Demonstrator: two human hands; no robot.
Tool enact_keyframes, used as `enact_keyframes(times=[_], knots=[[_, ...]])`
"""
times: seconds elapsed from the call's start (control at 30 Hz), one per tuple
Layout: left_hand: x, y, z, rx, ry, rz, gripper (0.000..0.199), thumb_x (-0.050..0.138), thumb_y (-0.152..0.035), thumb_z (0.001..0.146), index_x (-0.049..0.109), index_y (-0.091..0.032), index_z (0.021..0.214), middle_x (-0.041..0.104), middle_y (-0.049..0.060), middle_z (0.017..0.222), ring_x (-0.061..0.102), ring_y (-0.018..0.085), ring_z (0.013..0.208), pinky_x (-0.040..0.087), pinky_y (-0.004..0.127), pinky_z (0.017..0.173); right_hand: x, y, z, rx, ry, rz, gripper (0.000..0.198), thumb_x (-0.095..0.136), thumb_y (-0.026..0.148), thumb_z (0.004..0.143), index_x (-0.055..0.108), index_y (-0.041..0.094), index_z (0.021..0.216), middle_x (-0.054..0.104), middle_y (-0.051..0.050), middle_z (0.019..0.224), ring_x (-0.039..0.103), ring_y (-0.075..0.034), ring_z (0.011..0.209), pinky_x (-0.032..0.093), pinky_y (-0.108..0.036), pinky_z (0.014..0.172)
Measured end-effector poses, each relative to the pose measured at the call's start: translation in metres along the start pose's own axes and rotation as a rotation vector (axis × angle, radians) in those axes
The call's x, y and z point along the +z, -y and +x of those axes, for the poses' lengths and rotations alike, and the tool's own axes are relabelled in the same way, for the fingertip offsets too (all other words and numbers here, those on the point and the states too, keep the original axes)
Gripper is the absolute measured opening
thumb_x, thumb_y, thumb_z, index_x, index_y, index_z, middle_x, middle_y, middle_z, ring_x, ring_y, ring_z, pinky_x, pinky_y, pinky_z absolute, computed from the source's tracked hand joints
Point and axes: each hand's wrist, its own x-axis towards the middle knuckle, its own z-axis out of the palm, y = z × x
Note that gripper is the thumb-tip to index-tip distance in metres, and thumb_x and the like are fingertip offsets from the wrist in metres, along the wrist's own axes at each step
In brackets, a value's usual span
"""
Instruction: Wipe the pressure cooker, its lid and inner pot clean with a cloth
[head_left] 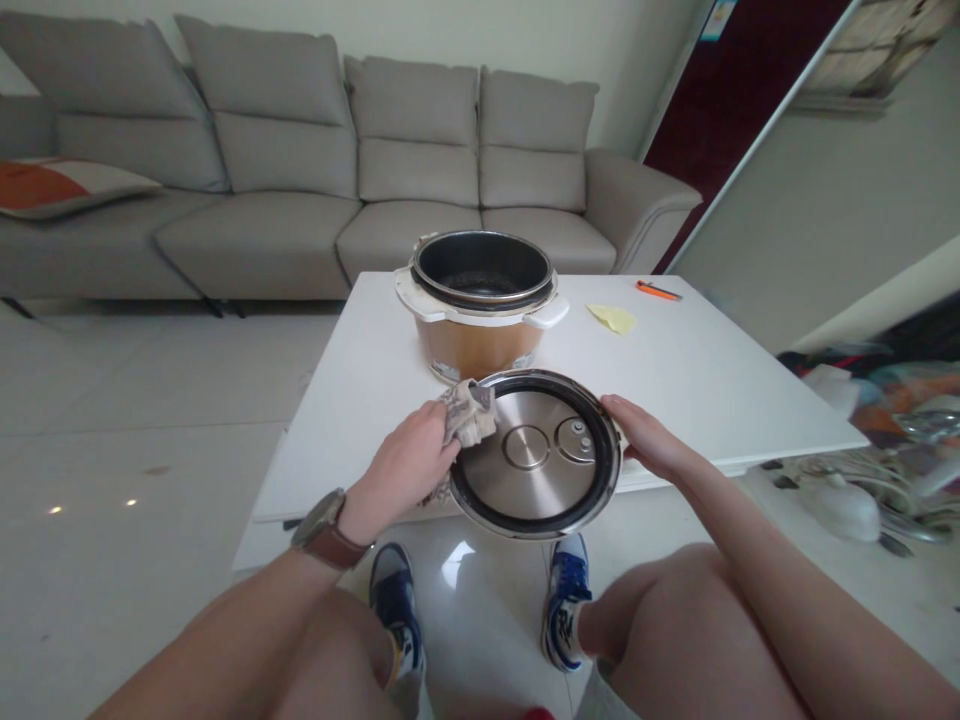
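Note:
A round pressure cooker lid [525,490] with a steel inner face and a black seal is tilted toward me at the table's front edge. My right hand [641,432] grips its right rim, thumb on top and the other fingers mostly hidden behind. My left hand [414,452], a watch on its wrist, is closed around a crumpled patterned cloth [471,412] that touches the lid's upper left rim. Just behind the lid stands the open electric pressure cooker [480,345], gold-brown with white handles and a dark inner pot [480,270].
The cooker stands on a white table [697,380]. A yellow cloth [613,319] and an orange utility knife [658,291] lie at the back right. A grey sofa [420,140] is behind the table. Assorted items [855,490] are heaped on the floor at right.

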Motion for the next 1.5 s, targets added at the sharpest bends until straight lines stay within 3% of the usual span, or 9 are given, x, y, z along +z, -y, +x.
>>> enact_keyframes(times=[0.1,0.2,0.4,0.57,0.77,0.97,1.07,1.37,1.5], knots=[[-0.014,0.001,-0.002,-0.138,-0.172,-0.050,0.019,0.047,-0.029,0.098,0.056,-0.017,0.110,0.070,0.013,0.098,0.070,0.030,0.089,0.054,0.041,0.079,-0.001,-0.005,0.004,0.018,-0.002,0.016,0.046,0.045,0.064,0.097,0.067,0.025,0.108,0.065,-0.008,0.114,0.059,-0.025,0.099,0.047,-0.022,0.050],[-0.013,-0.005,-0.002,-0.001,-0.248,-0.080,0.024,0.051,-0.027,0.097,0.055,-0.017,0.119,0.071,0.015,0.110,0.069,0.033,0.106,0.052,0.048,0.094,-0.002,-0.007,0.005,0.024,0.001,0.025,0.047,0.045,0.065,0.097,0.067,0.025,0.110,0.065,-0.008,0.116,0.059,-0.025,0.099,0.047,-0.021,0.051],[0.018,-0.022,0.000,0.486,0.111,-0.069,0.033,0.058,-0.015,0.090,0.056,-0.017,0.122,0.063,0.018,0.141,0.052,0.035,0.140,0.030,0.060,0.122,-0.002,-0.007,0.001,-0.043,0.015,-0.011,0.048,0.044,0.068,0.096,0.065,0.025,0.104,0.065,-0.006,0.109,0.058,-0.023,0.095,0.044,-0.020,0.048],[0.012,-0.031,-0.003,0.463,0.207,-0.308,0.024,0.055,-0.016,0.090,0.059,-0.020,0.114,0.071,0.011,0.116,0.067,0.028,0.110,0.047,0.048,0.106,-0.001,-0.010,0.002,-0.085,0.024,-0.034,0.048,0.045,0.069,0.096,0.064,0.025,0.101,0.065,-0.004,0.102,0.059,-0.021,0.087,0.045,-0.020,0.048],[0.016,-0.050,0.005,0.265,-0.085,-0.555,0.032,0.053,-0.020,0.094,0.054,-0.021,0.125,0.069,0.012,0.123,0.065,0.029,0.116,0.050,0.046,0.104,0.010,-0.011,0.007,-0.068,0.068,0.014,0.047,0.046,0.068,0.095,0.064,0.026,0.103,0.064,-0.005,0.106,0.059,-0.022,0.092,0.046,-0.021,0.049],[0.040,-0.070,0.004,0.548,0.177,-0.228,0.037,0.057,-0.015,0.090,0.055,-0.024,0.125,0.055,0.013,0.151,0.041,0.039,0.148,0.034,0.064,0.118,0.014,-0.009,0.005,-0.016,0.069,0.053,0.045,0.046,0.067,0.095,0.063,0.025,0.100,0.062,-0.004,0.101,0.055,-0.020,0.088,0.039,-0.018,0.048],[0.033,-0.071,0.003,0.606,0.275,-0.326,0.035,0.055,-0.015,0.090,0.056,-0.024,0.123,0.064,0.011,0.139,0.052,0.034,0.138,0.041,0.056,0.115,0.012,-0.009,0.004,0.001,0.094,0.062,0.045,0.046,0.067,0.095,0.062,0.026,0.101,0.062,-0.004,0.102,0.054,-0.020,0.090,0.040,-0.019,0.050],[0.009,-0.052,0.019,0.124,-0.244,-0.839,0.029,0.051,-0.023,0.094,0.060,-0.020,0.122,0.072,0.006,0.120,0.065,0.025,0.116,0.049,0.038,0.104,0.012,-0.009,0.006,-0.010,0.081,0.017,0.043,0.043,0.064,0.096,0.063,0.026,0.101,0.062,-0.004,0.100,0.053,-0.021,0.089,0.038,-0.020,0.050],[0.021,-0.061,0.020,0.181,-0.206,-0.805,0.035,0.054,-0.021,0.093,0.060,-0.021,0.128,0.069,0.009,0.131,0.062,0.026,0.126,0.045,0.041,0.112,0.014,-0.004,0.003,-0.028,0.079,0.025,0.043,0.045,0.064,0.096,0.063,0.026,0.100,0.062,-0.004,0.103,0.054,-0.021,0.093,0.037,-0.019,0.049]])
